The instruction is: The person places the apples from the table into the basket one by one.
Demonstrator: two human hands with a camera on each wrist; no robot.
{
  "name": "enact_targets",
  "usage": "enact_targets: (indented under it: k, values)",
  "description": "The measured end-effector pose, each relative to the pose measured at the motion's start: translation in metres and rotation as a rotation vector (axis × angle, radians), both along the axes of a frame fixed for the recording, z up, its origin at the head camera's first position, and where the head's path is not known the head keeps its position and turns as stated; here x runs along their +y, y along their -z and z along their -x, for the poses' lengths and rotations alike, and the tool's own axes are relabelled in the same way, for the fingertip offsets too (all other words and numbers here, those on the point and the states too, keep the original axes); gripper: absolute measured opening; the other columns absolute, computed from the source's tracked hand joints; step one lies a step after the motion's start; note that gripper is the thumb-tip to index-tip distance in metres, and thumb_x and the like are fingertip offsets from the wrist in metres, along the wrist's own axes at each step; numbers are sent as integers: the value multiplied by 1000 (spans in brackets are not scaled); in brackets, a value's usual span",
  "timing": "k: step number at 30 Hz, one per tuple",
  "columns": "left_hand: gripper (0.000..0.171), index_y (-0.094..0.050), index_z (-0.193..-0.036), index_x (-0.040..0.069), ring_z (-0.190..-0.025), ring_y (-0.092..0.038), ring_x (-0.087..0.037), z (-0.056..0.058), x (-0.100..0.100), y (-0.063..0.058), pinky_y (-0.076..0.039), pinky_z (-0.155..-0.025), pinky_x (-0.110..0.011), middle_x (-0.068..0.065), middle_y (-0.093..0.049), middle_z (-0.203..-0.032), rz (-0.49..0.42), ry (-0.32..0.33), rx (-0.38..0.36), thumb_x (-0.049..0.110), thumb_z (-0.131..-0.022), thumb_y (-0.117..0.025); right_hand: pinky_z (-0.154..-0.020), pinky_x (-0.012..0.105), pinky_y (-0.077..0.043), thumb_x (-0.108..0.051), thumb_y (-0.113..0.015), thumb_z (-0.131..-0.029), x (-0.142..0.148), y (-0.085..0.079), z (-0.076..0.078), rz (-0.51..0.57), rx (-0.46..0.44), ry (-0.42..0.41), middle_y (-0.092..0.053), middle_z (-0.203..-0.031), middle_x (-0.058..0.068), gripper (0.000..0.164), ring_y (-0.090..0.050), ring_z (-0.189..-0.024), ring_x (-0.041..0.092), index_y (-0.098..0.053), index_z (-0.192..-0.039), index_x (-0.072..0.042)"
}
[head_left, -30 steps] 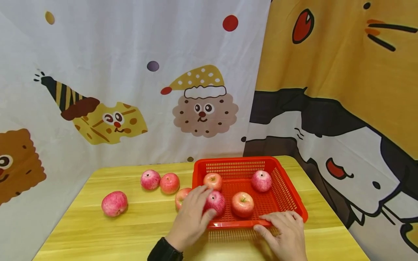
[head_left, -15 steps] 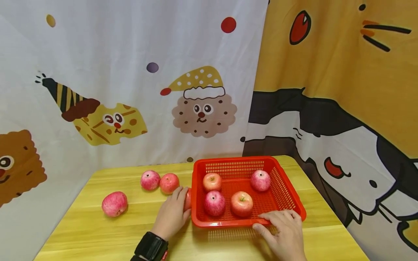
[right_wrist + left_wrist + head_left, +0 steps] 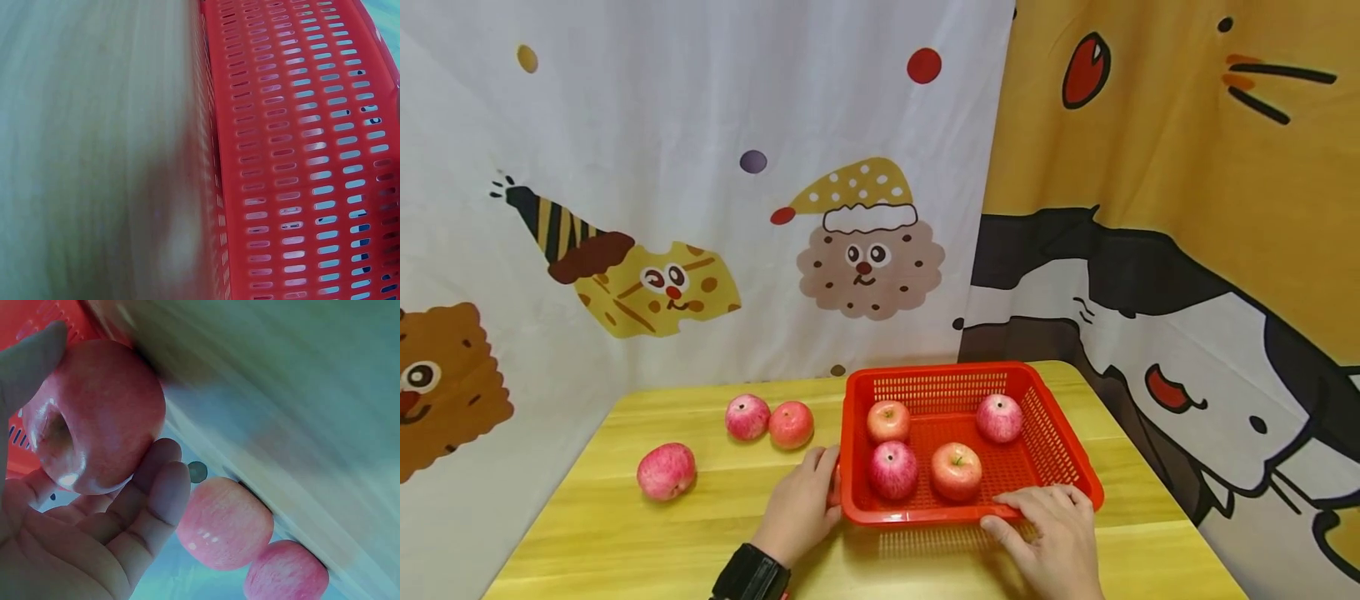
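Tabletop margin (image 3: pixel 1126 477) right of basket (image 3: pixel 940 515)

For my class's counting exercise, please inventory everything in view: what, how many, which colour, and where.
Basket: one, red, on the table's right half
Orange-toned apples: two, orange-red, in the basket, back left and front centre
Streaked apples: two, pink, in the basket, front left and back right
Held apple: one, red, just left of the basket
Paired apples: two, pinkish red, back left, close together
Lone apple: one, pink, farthest left
Table: one, yellow wood-grain, underneath
Printed cloths: white behind, orange-yellow with black and white at right
Wristband: one, black, left wrist
Left hand: one, gripping the held apple
Right hand: one, at the basket's front rim
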State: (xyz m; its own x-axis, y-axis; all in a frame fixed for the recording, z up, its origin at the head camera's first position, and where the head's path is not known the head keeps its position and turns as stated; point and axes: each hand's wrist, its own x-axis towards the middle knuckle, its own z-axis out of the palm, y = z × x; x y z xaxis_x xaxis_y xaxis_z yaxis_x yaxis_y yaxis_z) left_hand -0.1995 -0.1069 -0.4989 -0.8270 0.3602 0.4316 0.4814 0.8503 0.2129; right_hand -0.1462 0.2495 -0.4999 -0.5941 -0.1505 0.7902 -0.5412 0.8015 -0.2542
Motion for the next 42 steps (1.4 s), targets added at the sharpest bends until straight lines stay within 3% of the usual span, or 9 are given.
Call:
enact_targets:
  k: [6,11,14,17,19,22,27,36,42]
  values:
    - [81,-51,-134,9,-91,-59,-23,-12,-5,0,-56,-78,-43,-11,-57,-113,-56,-19,-82,29,-64,-85,-82,50,-31,-51,-82,-70,0,1,2,2,18,-9,-69,-85,-10,33,-55,-78,16,-75,-87,-24]
    - [80,-53,-133,13,-92,-59,-22,-31,-20,-2,-55,-78,-42,-10,-58,-115,-123,-120,-184,35,-63,-84,-84,50,-30,-50,-82,-71,-1,2,1,-15,-36,-10,-69,-86,-11,32,-54,-81,15,-75,-88,-24]
    - [80,-54,-132,13,-92,-59,-23,-42,-31,-10,-55,-76,-43,-10,-58,-115,-177,-200,-146,37,-62,-86,-84,50,-30,-50,-83,-70,0,0,2,-13,-22,-12,-69,-86,-10,33,-55,-81,16,-75,-88,-23]
    - [82,-52,-133,10,-91,-60,-24,-48,-37,-28,-56,-74,-46,-10,-58,-115,-270,-246,-33,34,-62,-87,-84,50,-30,-50,-82,-71,2,-3,4,-15,-7,-12,-70,-87,-10,33,-55,-81,16,-75,-88,-23]
    - [82,-51,-133,10,-93,-58,-21,-50,-35,-42,-57,-73,-47,-8,-57,-117,-334,-226,62,32,-63,-87,-84,50,-30,-50,-82,-71,3,-4,4,-13,-3,-10,-70,-87,-9,33,-55,-80,16,-75,-88,-22]
    - [82,-50,-136,7,-101,-56,-19,-51,-24,-61,-58,-74,-47,-7,-55,-124,-406,-86,197,28,-64,-84,-83,49,-31,-50,-83,-70,3,-4,4,-11,-8,-6,-70,-86,-9,33,-56,-80,16,-75,-88,-23]
    - [79,-50,-141,11,-103,-55,-20,-49,6,-68,-58,-75,-45,-8,-51,-131,-350,119,232,28,-70,-81,-82,49,-31,-48,-84,-69,0,-2,2,-2,-27,-4,-70,-85,-10,32,-55,-79,15,-75,-87,-23]
    - [68,-55,-135,20,-98,-54,-24,-34,44,-52,-51,-79,-48,-12,-55,-116,-132,140,224,43,-73,-74,-84,49,-31,-49,-83,-70,-1,0,-1,-3,-43,6,-69,-84,-10,32,-55,-80,15,-75,-87,-24]
    - [48,-62,-127,20,-81,-46,-23,-27,55,-42,-42,-68,-39,-6,-62,-103,-45,105,216,42,-85,-67,-84,49,-31,-49,-83,-70,1,1,0,-11,-40,4,-70,-87,-10,32,-55,-80,15,-75,-88,-24]
